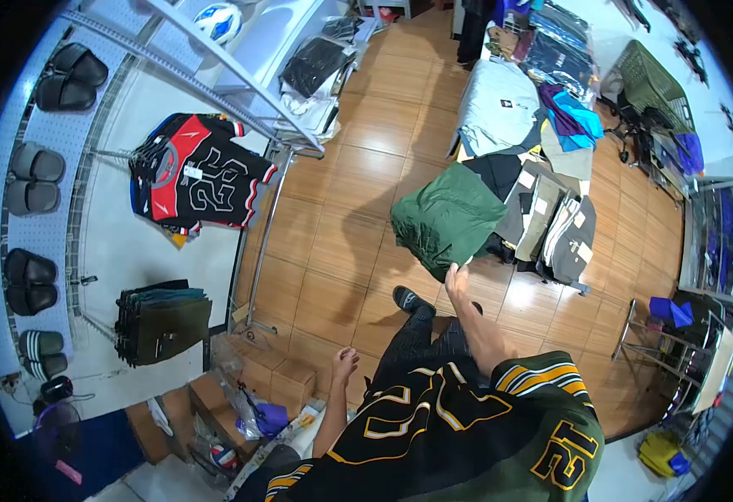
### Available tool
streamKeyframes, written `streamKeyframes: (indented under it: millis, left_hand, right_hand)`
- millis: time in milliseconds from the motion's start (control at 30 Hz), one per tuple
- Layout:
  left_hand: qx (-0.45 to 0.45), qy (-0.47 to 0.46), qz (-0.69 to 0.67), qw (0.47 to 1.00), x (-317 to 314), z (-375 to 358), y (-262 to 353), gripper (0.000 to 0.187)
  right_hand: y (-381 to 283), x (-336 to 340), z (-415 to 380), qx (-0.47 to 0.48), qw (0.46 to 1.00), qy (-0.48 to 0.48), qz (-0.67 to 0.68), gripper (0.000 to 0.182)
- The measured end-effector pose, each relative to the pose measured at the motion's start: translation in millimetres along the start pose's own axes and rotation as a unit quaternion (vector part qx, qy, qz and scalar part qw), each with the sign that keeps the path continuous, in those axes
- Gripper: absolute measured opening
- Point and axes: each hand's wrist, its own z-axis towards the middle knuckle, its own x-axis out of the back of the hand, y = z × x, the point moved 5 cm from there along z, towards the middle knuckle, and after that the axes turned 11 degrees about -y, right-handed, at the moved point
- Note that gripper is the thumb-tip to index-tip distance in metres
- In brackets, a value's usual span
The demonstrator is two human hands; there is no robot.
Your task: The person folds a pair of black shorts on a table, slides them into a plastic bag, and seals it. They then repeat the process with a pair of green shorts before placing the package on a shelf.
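Beside the stacked folded clothes [498, 105], the rumpled dark green cloth garment [448, 216] looks light, soft and limp, best taken by a gathered edge; the outstretched right hand [457, 279] grips its near corner, while the bent-armed left hand [345, 362] is loosely open, apparently empty

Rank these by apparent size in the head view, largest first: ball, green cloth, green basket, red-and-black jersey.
1. Red-and-black jersey and green cloth: too alike to rank
2. Green basket
3. Ball
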Motion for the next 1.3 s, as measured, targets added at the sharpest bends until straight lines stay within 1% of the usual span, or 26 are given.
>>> streamKeyframes:
  millis: [33,67,100,167,200,267,300,367,400,433,500,533,633,767,800,833,900,933,1000,1033,1067,1100,1133,1233,1267,1300]
  left_hand:
    - [-0.023,-0.007,0.024,0.999,-10,4,8,0.044]
    - [-0.046,-0.014,0.047,0.998,-20,9,14,0.042]
    - [-0.069,-0.020,0.070,0.995,-31,14,19,0.041]
    - [-0.186,-0.036,0.134,0.973,-55,33,33,0.042]
    - [-0.245,-0.043,0.165,0.954,-69,38,43,0.042]
    - [-0.285,-0.050,0.197,0.937,-115,29,76,0.046]
    - [-0.304,-0.053,0.213,0.927,-144,17,97,0.048]
    - [-0.338,-0.075,0.242,0.907,-207,-17,133,0.062]
    - [-0.400,-0.052,0.283,0.870,-241,-48,155,0.068]
    - [-0.461,-0.030,0.321,0.827,-275,-80,175,0.075]
    - [-0.487,-0.038,0.341,0.803,-341,-139,201,0.079]
    - [-0.500,-0.044,0.351,0.791,-369,-156,205,0.081]
    - [-0.596,-0.092,0.373,0.706,-446,-185,197,0.069]
    - [-0.590,-0.229,0.344,0.693,-537,-230,185,0.040]
    - [-0.595,-0.256,0.363,0.670,-557,-251,185,0.038]
    - [-0.602,-0.286,0.370,0.647,-579,-247,179,0.037]
    - [-0.589,-0.337,0.413,0.608,-619,-291,178,0.037]
    - [-0.549,-0.377,0.446,0.598,-639,-312,175,0.036]
    - [-0.533,-0.443,0.470,0.547,-681,-341,163,0.034]
    - [-0.522,-0.467,0.489,0.519,-702,-356,157,0.033]
    - [-0.487,-0.491,0.516,0.505,-721,-372,150,0.031]
    - [-0.485,-0.511,0.524,0.478,-740,-384,142,0.030]
    - [-0.474,-0.535,0.540,0.444,-760,-398,133,0.030]
    - [-0.445,-0.595,0.572,0.347,-815,-435,100,0.030]
    - [-0.439,-0.613,0.577,0.316,-834,-447,87,0.031]
    - [-0.427,-0.626,0.589,0.282,-851,-460,75,0.031]
  right_hand:
    - [-11,8,-4,0.012,1.000,0.007,0.009,0.046]
    - [-38,21,-12,0.039,0.998,0.003,0.051,0.044]
    - [-28,21,-8,0.026,0.998,-0.002,0.060,0.044]
    - [-55,45,-15,0.009,0.997,-0.034,0.075,0.042]
    - [-71,59,-19,0.016,0.996,-0.032,0.083,0.041]
    - [-98,88,-26,0.032,0.994,-0.027,0.101,0.038]
    - [-107,105,-28,0.019,0.993,-0.043,0.111,0.035]
    - [-121,141,-34,-0.009,0.989,-0.074,0.131,0.032]
    - [-127,159,-37,0.009,0.981,-0.068,0.182,0.027]
    - [-138,178,-44,0.002,0.969,-0.074,0.235,0.025]
    - [-162,225,-63,-0.008,0.937,-0.083,0.339,0.022]
    - [-167,250,-70,-0.005,0.925,-0.087,0.369,0.016]
    - [-158,325,-83,0.027,0.924,-0.100,0.369,0.018]
    - [-111,430,-102,0.045,0.924,-0.010,0.380,0.017]
    - [-120,462,-119,0.059,0.915,0.005,0.398,0.025]
    - [-120,490,-134,0.069,0.905,0.014,0.419,0.031]
    - [-114,545,-161,0.074,0.929,0.035,0.361,0.035]
    - [-100,565,-169,0.074,0.929,0.028,0.363,0.038]
    - [-67,603,-188,0.072,0.928,0.016,0.366,0.046]
    - [-57,623,-204,0.089,0.926,0.016,0.366,0.046]
    - [-52,642,-225,0.106,0.925,0.018,0.365,0.046]
    - [-51,659,-246,0.123,0.923,0.020,0.364,0.046]
    - [-69,676,-271,0.122,0.930,0.046,0.344,0.052]
    - [-45,706,-315,0.099,0.924,0.138,0.343,0.051]
    - [-37,716,-326,0.081,0.905,0.189,0.373,0.052]
    - [-27,726,-336,0.047,0.920,0.218,0.323,0.050]
